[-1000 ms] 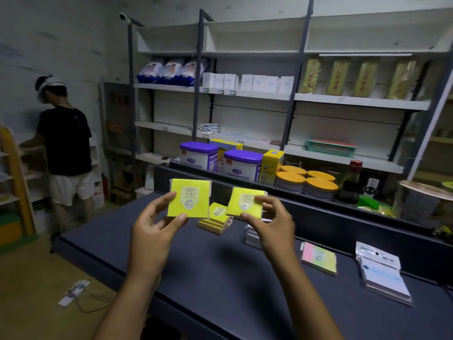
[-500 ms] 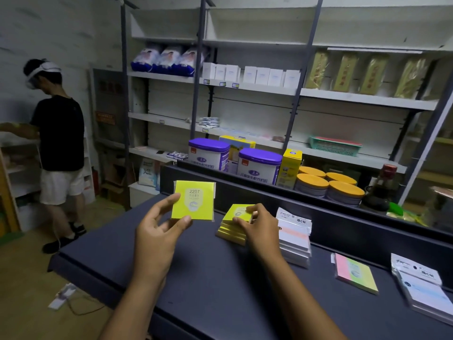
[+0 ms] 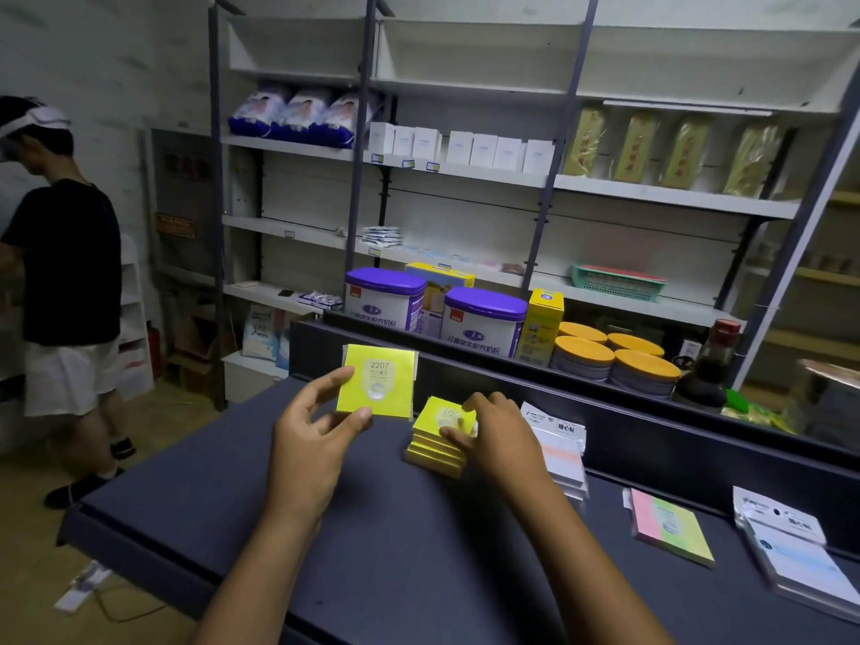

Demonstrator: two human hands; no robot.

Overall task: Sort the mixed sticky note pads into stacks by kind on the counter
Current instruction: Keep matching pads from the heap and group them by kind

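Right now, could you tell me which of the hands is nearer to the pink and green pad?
Right. The right hand rests on the yellow stack, left of the pink and green pad; the left hand is farther left.

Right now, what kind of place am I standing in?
Most likely a small shop or its stockroom: metal shelving carries rows of packaged goods, purple-lidded milk powder tins stand behind a dark counter, and price tags are clipped to the shelf edges.

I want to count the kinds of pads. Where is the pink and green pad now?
In the head view, the pink and green pad lies flat on the dark counter, alone at the right, between the white packet stack and the white packets at the far right.
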